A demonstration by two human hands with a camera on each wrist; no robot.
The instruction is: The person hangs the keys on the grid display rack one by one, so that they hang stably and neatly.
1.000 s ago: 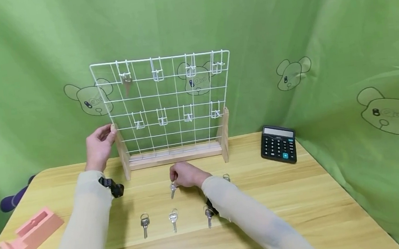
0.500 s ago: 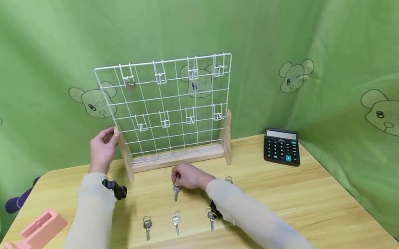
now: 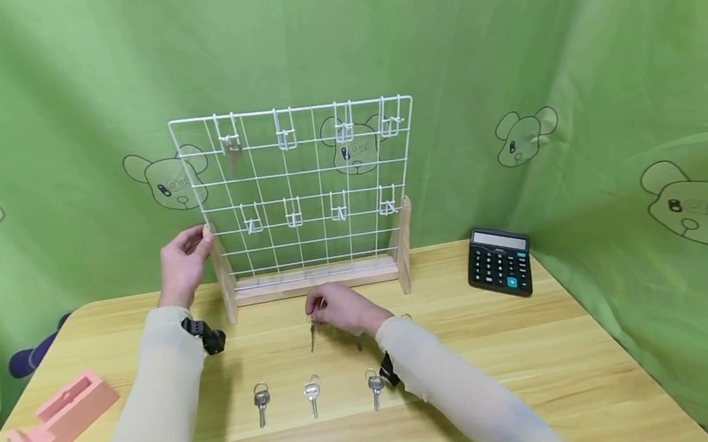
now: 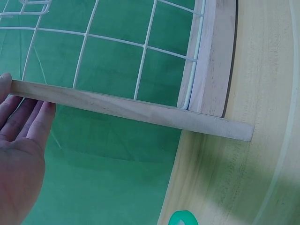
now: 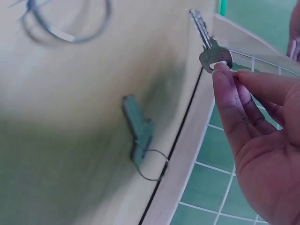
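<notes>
In the head view my left hand (image 3: 181,265) holds the top of the left wooden upright (image 3: 224,285) of a white wire grid rack. The left wrist view shows the thumb on one side of that upright (image 4: 117,108) and the fingers on the other. My right hand (image 3: 342,307) pinches a metal key (image 5: 216,55) by its bow and ring, in front of the rack's base bar (image 3: 316,282). Another key (image 5: 140,133) with a ring lies on the table under it, mostly hidden in the head view. One key (image 3: 233,158) hangs on the top left hook.
Three ringed keys, a left one (image 3: 261,401), a middle one (image 3: 312,396) and a right one (image 3: 375,384), lie in a front row. A ring (image 3: 406,316) shows behind the right sleeve. A calculator (image 3: 499,262) lies right, a pink tape dispenser (image 3: 64,417) left. Green curtain surrounds the table.
My right hand has risen slightly and moved a little right, and its key has turned edge-on. Part of another key now shows below that hand. The left hand keeps its hold.
</notes>
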